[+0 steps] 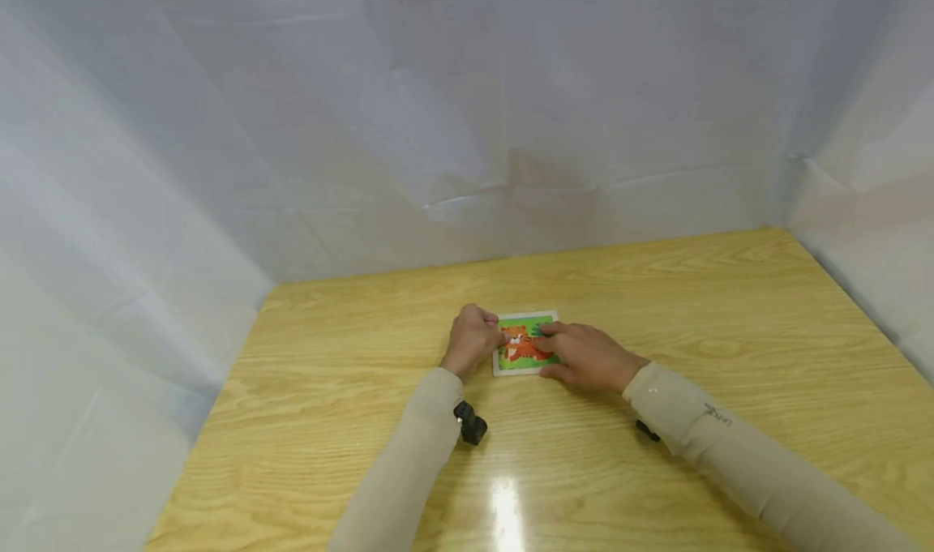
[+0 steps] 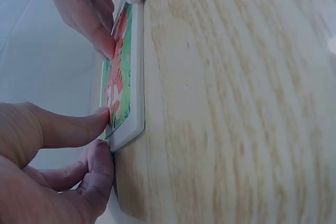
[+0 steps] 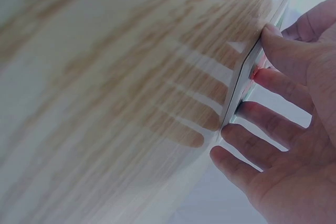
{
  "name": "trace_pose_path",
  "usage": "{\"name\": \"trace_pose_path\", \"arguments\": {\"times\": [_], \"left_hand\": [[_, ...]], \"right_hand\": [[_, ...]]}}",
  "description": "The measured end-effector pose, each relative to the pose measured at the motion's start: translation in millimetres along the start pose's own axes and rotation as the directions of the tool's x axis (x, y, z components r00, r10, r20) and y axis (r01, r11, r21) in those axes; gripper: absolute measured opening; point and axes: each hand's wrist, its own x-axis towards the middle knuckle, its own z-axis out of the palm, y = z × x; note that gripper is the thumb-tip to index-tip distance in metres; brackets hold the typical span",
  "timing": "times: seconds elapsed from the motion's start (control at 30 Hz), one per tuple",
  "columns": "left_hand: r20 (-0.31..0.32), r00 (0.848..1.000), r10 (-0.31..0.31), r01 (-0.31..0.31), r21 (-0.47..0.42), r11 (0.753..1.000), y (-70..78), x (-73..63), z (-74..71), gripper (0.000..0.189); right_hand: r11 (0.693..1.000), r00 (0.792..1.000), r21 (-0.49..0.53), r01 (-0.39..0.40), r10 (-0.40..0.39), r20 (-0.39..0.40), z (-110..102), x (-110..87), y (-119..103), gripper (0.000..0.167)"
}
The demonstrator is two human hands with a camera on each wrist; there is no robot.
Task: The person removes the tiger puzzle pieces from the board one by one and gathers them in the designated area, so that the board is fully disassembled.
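Note:
A flat, square tiger picture board [image 1: 520,363] with a raised white rim lies on the wooden table, its orange tiger on a green ground. At its left edge my left hand [image 1: 470,341] pinches, the thumb on the picture's edge and the curled fingers [image 2: 98,169] against the board's side. My right hand [image 1: 593,356] rests on the right part with fairly straight, spread fingers. Its index finger [image 3: 281,87] touches the picture, while the thumb [image 3: 283,51] lies at the near rim. Fingers of both hands hide parts of the tiger.
Light wood tabletop [image 1: 328,422] surrounds the board, with a bright reflection near the front. White sheeting [image 1: 409,130] hangs behind the table and along both sides. A small black wrist camera [image 1: 470,424] sits on the left sleeve.

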Motion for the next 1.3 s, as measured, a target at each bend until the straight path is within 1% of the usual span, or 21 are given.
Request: {"name": "trace_pose_path", "arguments": {"times": [0.3, 0.47, 0.77, 0.9, 1.13, 1.2, 1.3], "left_hand": [[0.017, 1.0, -0.012, 0.012, -0.02, 1.0, 2.8, -0.9, -1.4, 0.036], [0.025, 1.0, -0.013, 0.013, -0.02, 1.0, 2.9, -0.9, -1.2, 0.037], [0.024, 0.999, -0.025, 0.026, -0.024, 0.999, 3.3, 0.4, -0.7, 0.036], [0.027, 0.999, -0.018, 0.019, -0.031, 0.999, 2.9, -0.4, -0.1, 0.034], [0.061, 0.998, 0.019, -0.016, -0.039, 0.999, 3.3, -0.2, -0.6, 0.03], [0.058, 0.998, 0.022, -0.02, -0.039, 0.999, 2.5, 0.6, -1.5, 0.031], [0.038, 0.999, 0.021, -0.02, -0.021, 1.0, -1.1, 1.3, -2.7, 0.032]], "right_hand": [[1.0, 1.0, -0.012, 0.012, -0.012, -0.006, 0.0, -0.6, -0.3, 0.052], [1.0, 1.0, -0.009, -0.005, 0.005, 0.002, -0.6, 0.0, -1.1, 0.051], [1.0, 1.0, -0.017, 0.004, -0.004, -0.005, 1.2, 0.2, 0.4, 0.052], [1.0, 1.0, -0.017, 0.001, -0.001, 0.001, 1.7, 0.2, 0.7, 0.052], [1.0, 1.0, -0.022, 0.0, 0.0, -0.003, 0.5, 0.3, 1.6, 0.052], [1.0, 1.0, -0.021, -0.004, 0.004, -0.004, 0.2, 0.7, 1.3, 0.053], [1.0, 1.0, -0.011, -0.009, 0.009, 0.005, 0.6, 1.3, 0.3, 0.053]]}}
